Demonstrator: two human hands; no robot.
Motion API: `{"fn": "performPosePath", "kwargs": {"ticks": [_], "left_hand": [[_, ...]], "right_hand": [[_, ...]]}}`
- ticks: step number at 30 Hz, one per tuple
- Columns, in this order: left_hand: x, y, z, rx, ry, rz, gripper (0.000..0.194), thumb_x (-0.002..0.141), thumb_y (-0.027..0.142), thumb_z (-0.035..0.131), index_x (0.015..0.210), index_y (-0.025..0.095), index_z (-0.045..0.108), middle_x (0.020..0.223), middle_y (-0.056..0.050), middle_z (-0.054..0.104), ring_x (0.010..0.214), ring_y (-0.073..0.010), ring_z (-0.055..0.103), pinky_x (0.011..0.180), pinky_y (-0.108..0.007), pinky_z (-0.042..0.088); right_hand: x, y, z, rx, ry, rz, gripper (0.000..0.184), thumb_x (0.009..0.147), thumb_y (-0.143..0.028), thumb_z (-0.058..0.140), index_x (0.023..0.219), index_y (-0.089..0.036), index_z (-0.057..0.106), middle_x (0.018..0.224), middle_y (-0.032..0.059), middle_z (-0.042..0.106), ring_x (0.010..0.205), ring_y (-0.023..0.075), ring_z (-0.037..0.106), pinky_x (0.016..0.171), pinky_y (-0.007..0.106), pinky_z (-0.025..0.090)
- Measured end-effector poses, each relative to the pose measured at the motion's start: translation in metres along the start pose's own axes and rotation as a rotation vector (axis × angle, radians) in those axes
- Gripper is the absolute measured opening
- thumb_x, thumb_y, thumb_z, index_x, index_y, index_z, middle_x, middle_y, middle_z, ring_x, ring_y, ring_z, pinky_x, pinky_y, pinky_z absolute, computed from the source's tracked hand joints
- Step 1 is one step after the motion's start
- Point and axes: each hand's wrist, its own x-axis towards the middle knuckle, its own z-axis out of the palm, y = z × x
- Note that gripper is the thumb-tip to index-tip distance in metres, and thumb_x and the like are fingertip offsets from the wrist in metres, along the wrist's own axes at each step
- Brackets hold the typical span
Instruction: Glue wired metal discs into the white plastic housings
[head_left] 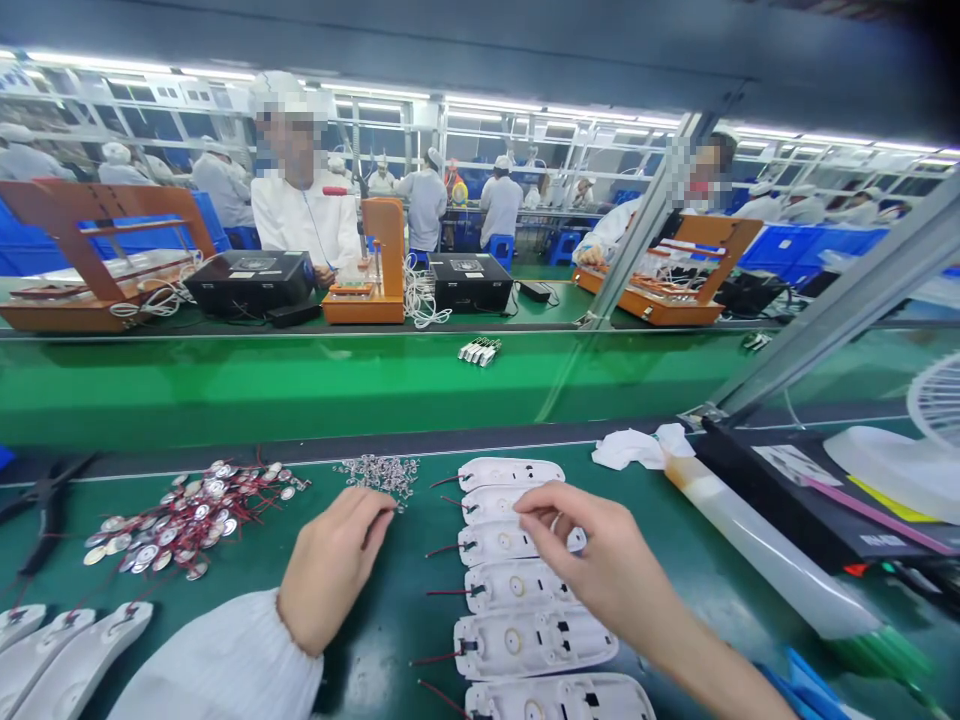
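My left hand [330, 565] is closed in a pinch at the near edge of a heap of tiny shiny parts [382, 472]. Whatever lies between its fingertips is too small to make out. Over a column of white plastic shells [480, 590], each with a thin red wire at its left end, hovers my right hand [611, 550]. Its thumb and forefinger come together above the second and third shells from the far end; I cannot see what they pinch. Several shells show a round ring in the middle.
Round metal discs with red wires [187, 520] lie in a heap at left, near pliers [49, 510] and more white shells [82, 660]. At right are a large glue tube [765, 540], crumpled tissue [630, 448] and a black box [817, 500]. Co-workers sit beyond the green belt [300, 385].
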Motion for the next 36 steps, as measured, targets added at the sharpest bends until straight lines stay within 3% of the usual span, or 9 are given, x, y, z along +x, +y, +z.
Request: {"fn": "performPosePath", "kwargs": {"ticks": [3,7,10,16,19,23,27,32,36], "left_hand": [[-0.001,-0.012,0.005,0.081,-0.069,-0.054,0.016,0.087,0.018,0.043,0.083,0.022,0.057,0.078,-0.002,0.063,0.073,-0.0173,0.059,0.066,-0.029,0.048],[0.0,-0.011,0.002,0.204,-0.2,-0.15,0.008,0.085,0.019,0.052,0.087,0.022,0.059,0.086,-0.001,0.062,0.079,-0.0172,0.06,0.073,-0.028,0.048],[0.003,-0.019,-0.018,0.349,-0.264,-0.304,0.011,0.086,0.017,0.049,0.091,0.021,0.059,0.092,-0.004,0.06,0.085,-0.02,0.06,0.076,-0.031,0.047],[-0.005,-0.075,-0.072,0.646,-0.339,-0.701,0.02,0.082,0.017,0.051,0.101,0.011,0.055,0.097,-0.016,0.054,0.091,-0.0333,0.058,0.07,-0.041,0.047],[-0.012,-0.089,-0.078,0.68,-0.387,-0.803,0.021,0.084,0.021,0.053,0.102,0.01,0.054,0.096,-0.014,0.055,0.087,-0.0292,0.059,0.071,-0.043,0.047],[-0.014,-0.076,-0.062,0.602,-0.426,-0.74,0.014,0.085,0.015,0.052,0.099,0.012,0.055,0.101,-0.008,0.055,0.087,-0.0192,0.058,0.074,-0.033,0.047],[-0.014,-0.047,-0.049,0.482,-0.411,-0.601,0.011,0.085,0.015,0.049,0.09,0.019,0.058,0.095,-0.004,0.057,0.079,-0.0164,0.06,0.066,-0.026,0.045],[-0.014,-0.029,-0.055,0.405,-0.258,-0.515,0.019,0.086,0.02,0.045,0.079,0.022,0.062,0.089,-0.003,0.059,0.084,-0.02,0.057,0.071,-0.03,0.044],[-0.018,-0.027,-0.06,0.278,-0.123,-0.488,0.028,0.09,0.03,0.038,0.089,0.025,0.065,0.091,-0.003,0.059,0.082,-0.0183,0.057,0.072,-0.029,0.044]], "right_hand": [[-0.002,0.014,-0.009,-0.02,0.05,0.091,0.014,0.078,-0.03,0.052,0.071,-0.024,0.061,0.061,-0.0022,0.061,0.051,0.0122,0.053,0.048,0.021,0.044],[-0.011,0.029,-0.014,-0.021,0.074,0.148,0.018,0.078,-0.039,0.054,0.074,-0.025,0.063,0.066,0.0006,0.062,0.054,0.0154,0.054,0.052,0.025,0.046],[-0.015,0.034,-0.019,-0.048,0.113,0.101,0.019,0.077,-0.043,0.056,0.076,-0.026,0.064,0.066,0.0005,0.063,0.053,0.0159,0.055,0.053,0.026,0.047],[-0.01,0.028,-0.028,-0.078,0.142,0.011,0.018,0.073,-0.044,0.06,0.07,-0.026,0.065,0.062,-0.0005,0.065,0.048,0.0156,0.059,0.041,0.021,0.047],[-0.007,0.024,-0.025,-0.06,0.178,-0.02,0.02,0.072,-0.045,0.059,0.065,-0.026,0.064,0.059,-0.0004,0.064,0.046,0.0157,0.059,0.04,0.021,0.047],[-0.009,0.03,-0.024,-0.079,0.077,-0.019,0.02,0.075,-0.046,0.058,0.071,-0.027,0.065,0.067,0.0004,0.066,0.052,0.0164,0.062,0.044,0.021,0.049],[-0.011,0.033,-0.026,-0.101,0.01,-0.025,0.021,0.077,-0.046,0.057,0.075,-0.027,0.065,0.072,0.0012,0.067,0.055,0.0172,0.062,0.047,0.022,0.051],[-0.01,0.023,-0.025,-0.07,0.08,-0.013,0.021,0.074,-0.047,0.058,0.071,-0.028,0.067,0.067,0.0014,0.067,0.053,0.0179,0.062,0.042,0.022,0.049],[-0.009,0.024,-0.025,-0.071,0.047,0.021,0.022,0.072,-0.048,0.059,0.069,-0.027,0.066,0.066,0.0015,0.066,0.052,0.0181,0.062,0.042,0.022,0.049]]}}
